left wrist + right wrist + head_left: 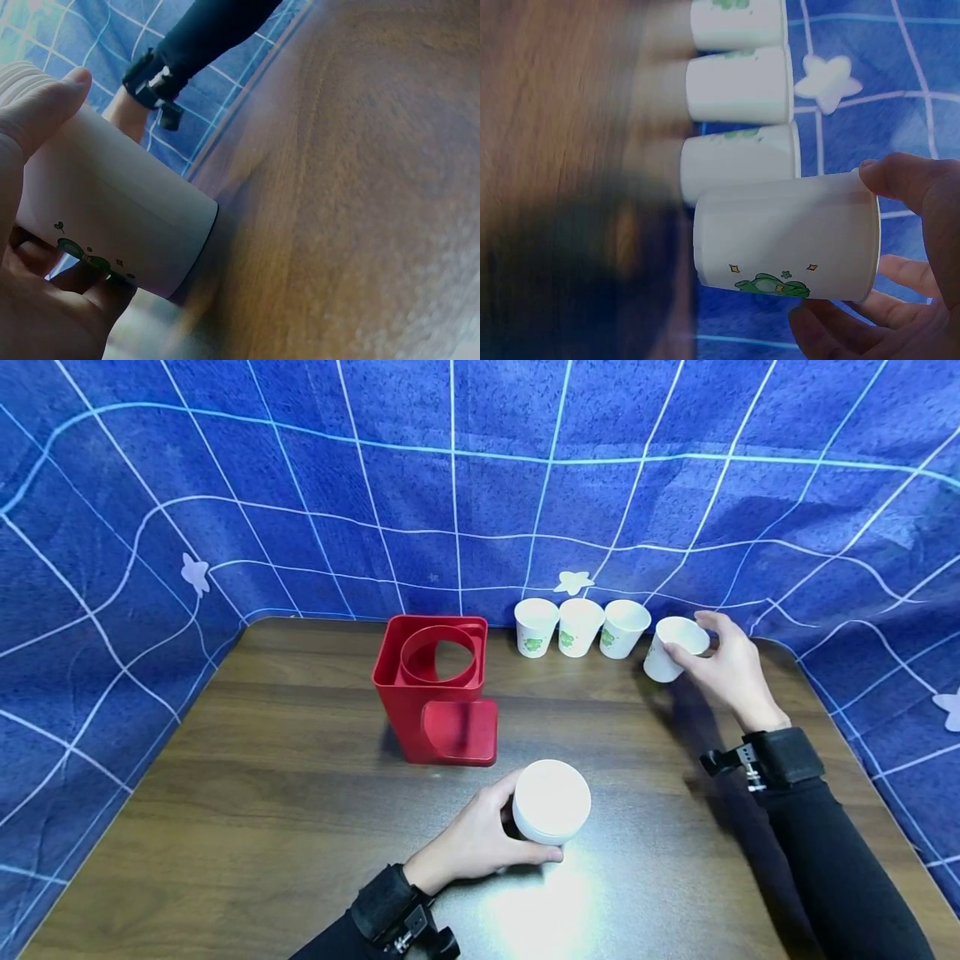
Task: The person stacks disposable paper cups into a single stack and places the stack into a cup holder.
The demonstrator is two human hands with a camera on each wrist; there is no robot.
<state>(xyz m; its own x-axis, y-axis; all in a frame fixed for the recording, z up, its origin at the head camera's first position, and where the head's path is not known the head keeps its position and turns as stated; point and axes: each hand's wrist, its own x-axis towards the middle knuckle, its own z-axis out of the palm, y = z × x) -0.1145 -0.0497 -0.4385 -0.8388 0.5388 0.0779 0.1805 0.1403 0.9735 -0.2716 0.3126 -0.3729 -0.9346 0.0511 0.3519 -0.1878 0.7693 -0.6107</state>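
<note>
plainly, the right hand (723,664) grips a tilted cup (672,647) near its rim at the table's (262,793) far right, just beside three cups (579,627); a squeeze could crumple it or knock those over. the left hand (472,839) holds another cup (551,802) near the red holder (438,689). they are white paper with green prints.
</note>
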